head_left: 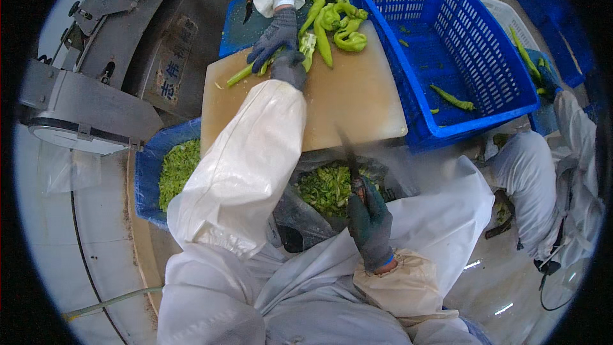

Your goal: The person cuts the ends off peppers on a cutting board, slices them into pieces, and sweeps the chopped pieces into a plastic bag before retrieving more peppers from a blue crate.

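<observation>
My left hand (289, 68), in a grey glove, reaches over the wooden-toned cutting board (357, 99). Its fingers are blurred and partly hidden behind a co-worker's gloved hand (279, 33), so their grip does not show. Beside both hands lie long green peppers (329, 19), heaped at the board's far side, and a cut one (240, 76) pokes out to the left. My right hand (370, 227), in a dark green and grey glove, is closed round the handle of a knife (348, 153). The blade points up and away, over a bag of chopped green pepper (324, 190).
A large blue crate (453, 130) with a few peppers stands right of the board. At left, a blue tub (148, 172) holds chopped green pieces beside a metal machine (96, 105). A second knife (248, 7) lies beyond the board. Another person (527, 172) sits at right.
</observation>
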Demonstrator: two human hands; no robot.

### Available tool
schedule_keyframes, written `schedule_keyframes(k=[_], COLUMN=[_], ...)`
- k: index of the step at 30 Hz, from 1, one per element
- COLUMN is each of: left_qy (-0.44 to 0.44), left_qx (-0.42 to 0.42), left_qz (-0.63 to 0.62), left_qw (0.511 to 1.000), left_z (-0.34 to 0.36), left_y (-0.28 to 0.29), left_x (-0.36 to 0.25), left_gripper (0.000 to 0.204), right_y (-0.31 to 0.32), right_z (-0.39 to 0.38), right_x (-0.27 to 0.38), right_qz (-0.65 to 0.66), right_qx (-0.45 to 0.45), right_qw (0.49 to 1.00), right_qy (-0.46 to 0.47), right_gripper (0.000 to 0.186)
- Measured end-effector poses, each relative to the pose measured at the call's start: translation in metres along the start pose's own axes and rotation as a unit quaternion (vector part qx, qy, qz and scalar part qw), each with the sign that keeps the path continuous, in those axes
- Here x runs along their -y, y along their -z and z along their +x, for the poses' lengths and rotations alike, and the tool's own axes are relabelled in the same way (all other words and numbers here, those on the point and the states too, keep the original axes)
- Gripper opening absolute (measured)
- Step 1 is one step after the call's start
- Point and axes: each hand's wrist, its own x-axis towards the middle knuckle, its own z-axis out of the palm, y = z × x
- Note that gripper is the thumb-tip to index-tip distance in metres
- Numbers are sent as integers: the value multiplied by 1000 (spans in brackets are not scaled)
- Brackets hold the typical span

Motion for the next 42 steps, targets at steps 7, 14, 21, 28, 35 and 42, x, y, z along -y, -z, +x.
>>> schedule_keyframes(k=[7, 14, 21, 28, 35, 42], left_qy=[-24, -76, -140, -111, -121, 142], left_qx=[-79, -108, -90, 96, -61, 217], left_qz=[12, 34, 210, 218, 317, 94], left_qw=[997, 991, 963, 965, 939, 961], left_z=[-25, -2, -38, -63, 24, 39], left_y=[78, 113, 94, 85, 75, -9], left_x=[8, 32, -8, 33, 59, -63], left_gripper=[10, 10, 41, 43, 49, 70], right_y=[-5, -11, -3, -6, -7, -6], right_z=[-4, -6, 1, 0, -1, 7], right_x=[5, 11, 9, 17, 17, 27], right_qz=[-35, -52, -55, -48, -2, 34], right_qx=[20, 22, 16, 40, 59, 35], right_qw=[999, 998, 997, 997, 996, 994], right_qy=[-9, -21, -52, -53, -64, -102], right_gripper=[37, 35, 36, 36, 39, 34])
